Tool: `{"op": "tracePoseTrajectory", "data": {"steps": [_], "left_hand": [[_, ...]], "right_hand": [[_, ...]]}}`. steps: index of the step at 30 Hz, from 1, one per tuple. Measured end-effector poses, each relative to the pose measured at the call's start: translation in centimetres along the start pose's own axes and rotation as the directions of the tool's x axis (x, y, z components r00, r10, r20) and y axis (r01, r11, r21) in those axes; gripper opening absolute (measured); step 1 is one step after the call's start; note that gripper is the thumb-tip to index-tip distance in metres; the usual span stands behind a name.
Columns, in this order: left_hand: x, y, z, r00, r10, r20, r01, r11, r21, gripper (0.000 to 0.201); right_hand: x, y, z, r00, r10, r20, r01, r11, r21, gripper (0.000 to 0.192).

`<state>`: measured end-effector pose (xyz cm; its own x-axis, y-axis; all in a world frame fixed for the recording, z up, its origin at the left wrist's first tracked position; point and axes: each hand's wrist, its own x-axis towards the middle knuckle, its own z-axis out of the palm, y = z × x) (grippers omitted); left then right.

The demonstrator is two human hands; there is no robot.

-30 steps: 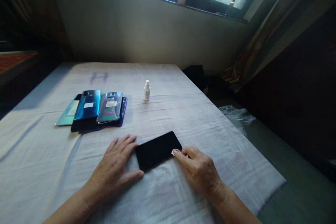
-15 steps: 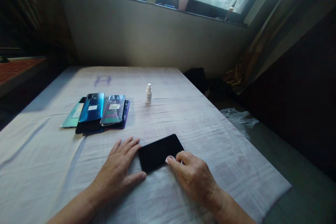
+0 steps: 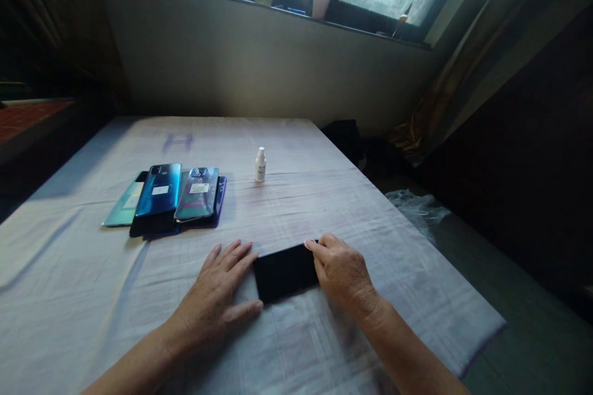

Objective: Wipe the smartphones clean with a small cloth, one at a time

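- A black phone (image 3: 285, 271) is laid flat on the cloth-covered table (image 3: 324, 210), near its front edge; no writing can be read on it.
- The left hand (image 3: 217, 299) is laid palm down at the phone's left end, fingers (image 3: 234, 259) spread, thumb along the near edge.
- The right hand (image 3: 340, 271) is rested over the right end; fingers pressed together, fingertips on the far edge.
- A stack of phones (image 3: 173, 197) with white stickers, unreadable, and a small white bottle (image 3: 260, 165) are seen farther back.
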<state>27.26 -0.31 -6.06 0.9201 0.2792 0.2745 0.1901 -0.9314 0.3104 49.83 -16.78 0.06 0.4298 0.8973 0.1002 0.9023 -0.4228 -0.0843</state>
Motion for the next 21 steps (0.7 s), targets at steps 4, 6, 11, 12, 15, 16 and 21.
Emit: {"op": "tracePoseTrajectory", "data": {"steps": [4, 6, 11, 12, 15, 16, 21], "left_hand": [[-0.7, -1.3, -0.3, 1.000, 0.005, -0.027, -0.006, 0.999, -0.045, 0.063], [-0.8, -1.7, -1.1, 1.000, 0.003, -0.028, -0.005, 0.998, -0.068, 0.051], [-0.1, -2.2, -3.0, 0.998, 0.042, -0.038, -0.045, 0.994, -0.101, 0.032], [-0.1, -2.2, -3.1, 0.998, 0.047, -0.043, -0.051, 0.993, -0.105, 0.032], [-0.1, -2.3, -2.8, 0.997, 0.032, -0.072, -0.040, 0.993, -0.114, 0.033], [-0.2, -2.3, -2.6, 0.997, 0.021, -0.075, -0.030, 0.993, -0.115, 0.033], [-0.4, -2.3, -2.0, 0.998, 0.010, -0.068, -0.018, 0.993, -0.117, 0.033]], "right_hand": [[0.3, -1.6, -0.4, 0.996, -0.063, 0.059, 0.061, 0.998, 0.022, 0.034], [0.5, -2.4, -0.4, 0.992, -0.106, 0.068, 0.104, 0.994, 0.038, 0.033], [0.9, -4.7, -0.2, 0.973, -0.221, 0.065, 0.216, 0.974, 0.075, 0.032], [0.9, -5.1, -0.2, 0.967, -0.246, 0.060, 0.241, 0.967, 0.079, 0.031], [1.1, -6.2, 0.2, 0.947, -0.319, 0.032, 0.316, 0.946, 0.076, 0.028], [1.2, -6.5, 0.3, 0.941, -0.338, 0.017, 0.336, 0.939, 0.070, 0.027], [1.1, -7.3, 0.9, 0.911, -0.405, -0.073, 0.409, 0.912, 0.043, 0.021]]}}
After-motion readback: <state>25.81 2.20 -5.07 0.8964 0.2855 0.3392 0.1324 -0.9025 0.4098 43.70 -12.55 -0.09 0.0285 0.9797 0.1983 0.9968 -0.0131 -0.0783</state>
